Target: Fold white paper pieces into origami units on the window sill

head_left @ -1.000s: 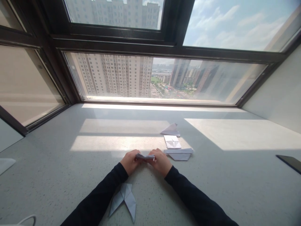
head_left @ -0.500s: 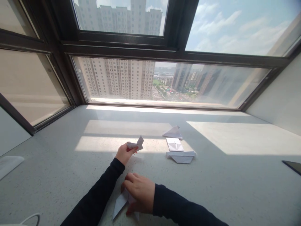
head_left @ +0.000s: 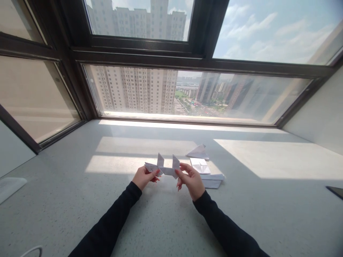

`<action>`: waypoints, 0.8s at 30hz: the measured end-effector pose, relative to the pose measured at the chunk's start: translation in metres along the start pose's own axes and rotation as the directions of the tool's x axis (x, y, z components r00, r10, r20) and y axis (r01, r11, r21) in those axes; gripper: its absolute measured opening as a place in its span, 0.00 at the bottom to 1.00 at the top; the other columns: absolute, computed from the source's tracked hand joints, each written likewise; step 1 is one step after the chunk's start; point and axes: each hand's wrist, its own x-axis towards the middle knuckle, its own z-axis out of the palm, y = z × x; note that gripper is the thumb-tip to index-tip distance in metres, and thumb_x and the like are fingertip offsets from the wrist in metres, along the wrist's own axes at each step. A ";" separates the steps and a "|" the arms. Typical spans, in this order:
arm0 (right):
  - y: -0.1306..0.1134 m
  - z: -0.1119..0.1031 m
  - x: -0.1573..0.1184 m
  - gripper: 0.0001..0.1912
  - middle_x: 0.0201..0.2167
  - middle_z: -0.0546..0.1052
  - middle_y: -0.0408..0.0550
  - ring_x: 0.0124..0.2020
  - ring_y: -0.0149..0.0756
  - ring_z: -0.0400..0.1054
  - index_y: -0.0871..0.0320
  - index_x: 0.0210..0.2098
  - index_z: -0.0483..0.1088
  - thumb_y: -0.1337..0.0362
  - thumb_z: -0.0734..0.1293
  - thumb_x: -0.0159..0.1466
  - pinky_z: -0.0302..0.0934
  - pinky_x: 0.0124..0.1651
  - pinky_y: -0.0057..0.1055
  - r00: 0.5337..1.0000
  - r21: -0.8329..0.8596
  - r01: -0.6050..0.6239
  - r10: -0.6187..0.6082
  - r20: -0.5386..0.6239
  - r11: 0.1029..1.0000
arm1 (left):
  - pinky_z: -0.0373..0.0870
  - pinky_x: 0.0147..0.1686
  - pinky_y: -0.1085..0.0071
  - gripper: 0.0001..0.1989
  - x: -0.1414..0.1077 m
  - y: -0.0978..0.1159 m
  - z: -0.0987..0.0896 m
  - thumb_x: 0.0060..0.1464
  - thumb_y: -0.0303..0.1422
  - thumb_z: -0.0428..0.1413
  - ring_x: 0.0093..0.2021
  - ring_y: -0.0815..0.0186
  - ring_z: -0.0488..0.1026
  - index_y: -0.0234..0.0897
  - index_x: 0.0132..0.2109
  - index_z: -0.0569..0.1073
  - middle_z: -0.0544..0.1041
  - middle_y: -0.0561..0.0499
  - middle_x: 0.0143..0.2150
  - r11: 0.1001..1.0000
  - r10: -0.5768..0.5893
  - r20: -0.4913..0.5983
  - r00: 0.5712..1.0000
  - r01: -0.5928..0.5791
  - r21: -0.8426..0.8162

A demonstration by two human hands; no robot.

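My left hand (head_left: 145, 176) pinches a small folded white paper piece (head_left: 151, 167) between thumb and fingers, above the pale speckled sill. A second folded white paper piece (head_left: 169, 171) with an upright flap is held by my right hand (head_left: 191, 179), thumb in front. The two pieces meet or overlap between my hands; whether they are joined I cannot tell. Just right of them lie a pointed folded paper (head_left: 198, 151), a square folded paper (head_left: 200, 166) and a boat-like folded paper (head_left: 213, 181), partly hidden behind my right hand.
Dark window frames (head_left: 187, 121) border the far edge of the sill (head_left: 160, 228). A white object (head_left: 12, 187) lies at the left edge, a white cable (head_left: 33, 250) at the bottom left, and a dark flat object (head_left: 335, 192) at the right edge.
My right hand has lifted the folded paper from the near part of the sill and brought it up beside the piece in my left hand. My left hand has barely moved.
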 end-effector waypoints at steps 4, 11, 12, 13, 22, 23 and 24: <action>0.005 -0.005 0.002 0.16 0.07 0.61 0.33 0.07 0.24 0.54 0.59 0.26 0.61 0.53 0.66 0.48 0.48 0.08 0.21 0.997 0.015 -0.014 0.015 -0.073 1.000 | 0.68 0.22 0.71 0.19 -0.004 0.001 0.006 0.33 0.44 0.59 0.19 0.68 0.70 0.29 0.25 0.70 0.72 0.51 0.17 0.996 -0.079 0.111 0.991 0.082 -0.021; 0.000 0.000 -0.004 0.15 0.11 0.61 0.35 0.09 0.19 0.47 0.61 0.25 0.68 0.53 0.66 0.47 0.42 0.10 0.21 1.000 -0.038 0.013 -0.013 -0.001 0.999 | 0.68 0.22 0.73 0.17 -0.009 0.001 0.013 0.33 0.40 0.61 0.18 0.70 0.69 0.29 0.26 0.70 0.73 0.52 0.18 0.991 -0.112 0.175 0.978 0.123 -0.058; -0.001 0.001 -0.005 0.16 0.11 0.62 0.36 0.09 0.19 0.47 0.61 0.25 0.68 0.53 0.65 0.48 0.42 0.10 0.21 0.999 -0.062 -0.005 0.008 0.034 0.998 | 0.68 0.22 0.73 0.17 -0.009 0.001 0.014 0.33 0.40 0.61 0.18 0.70 0.69 0.29 0.26 0.70 0.73 0.51 0.18 0.990 -0.113 0.186 0.976 0.127 -0.062; -0.001 0.002 -0.006 0.16 0.12 0.63 0.37 0.09 0.19 0.48 0.61 0.25 0.68 0.52 0.65 0.48 0.42 0.09 0.21 0.997 -0.088 -0.017 0.023 0.068 0.996 | 0.68 0.21 0.73 0.17 -0.010 0.001 0.014 0.33 0.40 0.61 0.18 0.70 0.69 0.28 0.26 0.70 0.73 0.51 0.18 0.989 -0.114 0.199 0.973 0.130 -0.070; 0.007 0.000 -0.005 0.17 0.15 0.65 0.37 0.12 0.23 0.55 0.60 0.35 0.66 0.56 0.66 0.49 0.51 0.11 0.21 0.985 -0.200 0.062 -0.028 0.168 0.978 | 0.68 0.24 0.70 0.16 -0.011 0.003 0.012 0.31 0.39 0.61 0.19 0.68 0.70 0.29 0.25 0.71 0.73 0.50 0.18 0.988 -0.107 0.330 0.938 0.139 -0.074; 0.009 -0.001 -0.005 0.17 0.15 0.65 0.37 0.13 0.23 0.56 0.59 0.35 0.65 0.56 0.66 0.49 0.51 0.11 0.21 0.986 -0.200 0.061 -0.028 0.164 0.978 | 0.68 0.25 0.70 0.16 -0.010 0.002 0.011 0.32 0.39 0.61 0.20 0.68 0.70 0.28 0.25 0.71 0.73 0.50 0.19 0.988 -0.102 0.345 0.933 0.137 -0.078; 0.011 -0.001 -0.004 0.17 0.15 0.65 0.37 0.13 0.23 0.56 0.59 0.35 0.64 0.56 0.66 0.48 0.51 0.11 0.20 0.987 -0.201 0.059 -0.027 0.158 0.978 | 0.69 0.25 0.69 0.16 -0.010 0.001 0.010 0.32 0.39 0.61 0.20 0.68 0.71 0.28 0.26 0.71 0.74 0.49 0.19 0.987 -0.099 0.357 0.929 0.137 -0.083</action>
